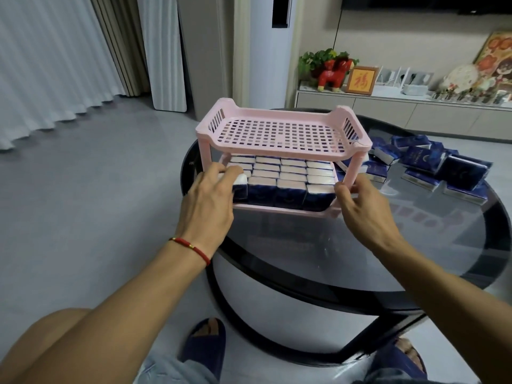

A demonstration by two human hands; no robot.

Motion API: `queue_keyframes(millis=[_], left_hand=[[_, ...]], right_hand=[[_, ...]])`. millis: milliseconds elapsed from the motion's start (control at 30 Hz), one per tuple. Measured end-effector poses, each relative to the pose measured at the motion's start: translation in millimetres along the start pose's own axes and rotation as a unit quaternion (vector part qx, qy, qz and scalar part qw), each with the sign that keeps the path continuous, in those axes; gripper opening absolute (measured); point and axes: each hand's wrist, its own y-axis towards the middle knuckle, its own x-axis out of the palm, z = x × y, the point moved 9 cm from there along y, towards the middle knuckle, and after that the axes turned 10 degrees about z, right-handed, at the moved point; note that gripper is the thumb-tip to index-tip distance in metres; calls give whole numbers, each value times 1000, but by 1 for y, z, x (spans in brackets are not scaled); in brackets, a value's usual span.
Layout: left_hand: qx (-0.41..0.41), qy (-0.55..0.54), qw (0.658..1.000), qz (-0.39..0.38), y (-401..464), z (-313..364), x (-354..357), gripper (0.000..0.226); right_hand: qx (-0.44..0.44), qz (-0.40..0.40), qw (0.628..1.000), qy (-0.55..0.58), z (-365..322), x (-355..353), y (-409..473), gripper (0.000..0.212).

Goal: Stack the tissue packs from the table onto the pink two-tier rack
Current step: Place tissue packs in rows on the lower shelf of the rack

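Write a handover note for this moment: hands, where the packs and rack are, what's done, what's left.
Left hand: grips the pack at the lower shelf's front left corner.
Right hand: fingers curled at the rack's front right leg; actual grip unclear.
Rack stands on the glass table.
Done: lower shelf packed with rows of packs.
Left: top shelf holds none; loose packs lie on the table to the right, still to be stacked.
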Motion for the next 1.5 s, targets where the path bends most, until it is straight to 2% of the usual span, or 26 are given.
queue_keyframes(millis=[300,367,433,467,533,600,633,700,800,900,1000,1233,1500], left_hand=[[20,10,1000,9,4,-3,26,56],[27,6,1000,11,1,-7,33,52],[32,9,999,14,-2,-9,38,50],[36,13,999,18,-4,-9,40,51],[48,22,998,23,-6,-7,43,52],[60,41,997,31,-9,-2,45,50],[64,52,996,34,-11,-1,47,49],[58,47,997,26,-15,0,51,53],[33,33,999,-1,-18,-3,58,59],[45,37,998,-3,-16,5,56,68],[77,48,996,-9,-17,15,59,62],[63,35,997,-3,-11,11,65,50],[17,23,999,-30,-16,17,67,57]], right_hand=[[-17,9,1000,13,7,2,4,30],[-3,36,999,18,11,-2,0,32],[-1,100,995,29,11,-12,-10,38],[-32,129,991,22,3,-17,-18,39],[-184,143,972,-45,-30,-14,-39,36],[-334,86,927,-150,-53,14,-57,45],[-366,48,907,-203,-53,31,-59,53],[-364,5,892,-269,-46,51,-54,62],[-349,-5,891,-292,-46,62,-50,65],[-336,-2,896,-292,-50,63,-46,66],[-347,-12,888,-301,-51,69,-44,72],[-351,-29,888,-296,-47,77,-46,87],[-367,-46,895,-251,-49,68,-48,87]])
